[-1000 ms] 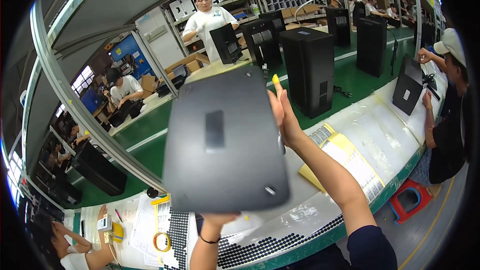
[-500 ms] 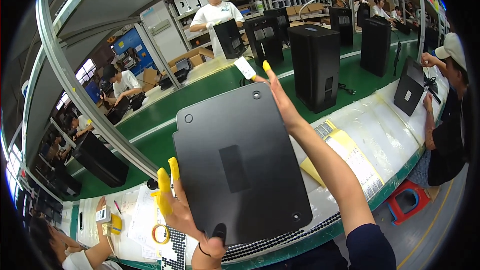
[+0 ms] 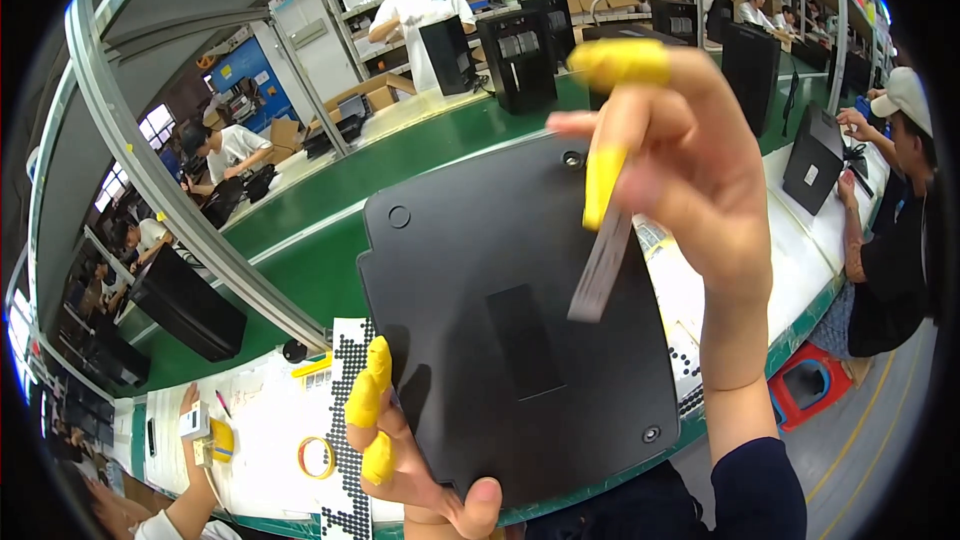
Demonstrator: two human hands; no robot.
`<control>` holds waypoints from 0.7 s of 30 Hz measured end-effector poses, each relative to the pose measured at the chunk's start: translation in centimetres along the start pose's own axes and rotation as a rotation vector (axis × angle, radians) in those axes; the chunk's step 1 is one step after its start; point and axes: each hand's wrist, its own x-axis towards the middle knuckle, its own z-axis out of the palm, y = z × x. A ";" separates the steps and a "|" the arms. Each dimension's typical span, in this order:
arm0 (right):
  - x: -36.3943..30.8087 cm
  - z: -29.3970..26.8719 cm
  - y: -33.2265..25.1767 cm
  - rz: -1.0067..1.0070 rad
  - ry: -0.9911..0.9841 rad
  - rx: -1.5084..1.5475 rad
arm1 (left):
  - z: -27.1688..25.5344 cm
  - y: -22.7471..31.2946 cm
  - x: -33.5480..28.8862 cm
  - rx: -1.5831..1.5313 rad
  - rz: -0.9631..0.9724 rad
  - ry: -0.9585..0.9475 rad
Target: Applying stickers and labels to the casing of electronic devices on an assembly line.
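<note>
So my right fingers (image 3: 604,185) pinch a floppy-looking white rectangular label (image 3: 600,278) by one end, left fingers (image 3: 366,400) grip a stiff-looking black plastic panel (image 3: 450,280) by its corner, probably safest.

Label strip (image 3: 600,275), pale: upper end hidden by fingers of the right hand (image 3: 690,160); print too blurred for me to read.
Right hand: fingertips smeared.
Black panel (image 3: 450,250): upper right part covered by that hand; far face out of my sight.
Left hand (image 3: 418,480): partly behind the panel.
Tall black case (image 3: 598,100): mostly hidden beyond the right hand.
Co-worker (image 3: 130,512), lower left: cut off by the view's edge.
Worktop (image 3: 170,430): stretch behind the panel concealed.
</note>
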 end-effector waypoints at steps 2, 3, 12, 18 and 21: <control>-0.5 0.2 -1.4 -0.031 -0.174 -0.131 | -0.9 0.1 0.5 0.113 0.051 -0.184; -0.5 0.7 -1.5 -0.041 -0.249 -0.124 | -1.7 0.1 0.7 0.179 0.079 -0.274; 0.4 1.5 -1.5 -0.087 -0.510 -0.212 | -4.1 0.9 -2.7 0.176 -0.291 -0.387; 0.0 1.5 -1.5 -0.097 -0.554 -0.279 | -3.5 1.3 -1.7 0.142 -0.097 -0.368; -0.1 1.5 -1.5 -0.096 -0.562 -0.274 | -2.9 1.5 -1.0 0.120 0.027 -0.360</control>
